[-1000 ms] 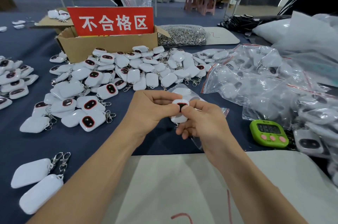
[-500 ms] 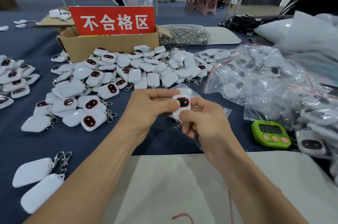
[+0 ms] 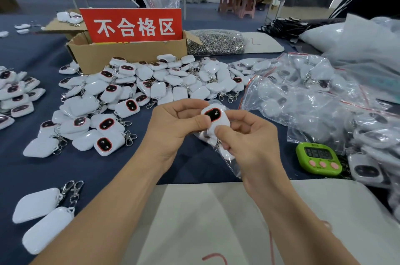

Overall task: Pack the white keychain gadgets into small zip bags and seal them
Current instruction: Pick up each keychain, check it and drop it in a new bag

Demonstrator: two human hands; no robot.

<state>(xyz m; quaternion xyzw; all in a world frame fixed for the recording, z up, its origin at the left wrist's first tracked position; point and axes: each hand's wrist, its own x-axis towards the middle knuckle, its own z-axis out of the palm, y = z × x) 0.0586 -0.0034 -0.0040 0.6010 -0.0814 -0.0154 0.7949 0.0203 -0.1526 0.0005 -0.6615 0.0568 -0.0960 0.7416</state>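
Fingers [image 3: 199, 123] of left hand [image 3: 175, 126] and right hand [image 3: 253, 139] pinching gadget [image 3: 216, 117], now turned face-up

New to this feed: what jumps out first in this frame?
The red sign with white characters, standing in the cardboard box at back centre, hits first. Before it a heap of gadgets sprawls across the dark blue table. At centre the left hand and right hand pinch one white keychain gadget, dark screen up, over a clear zip bag; a green timer sits to their right beside the filled bags.
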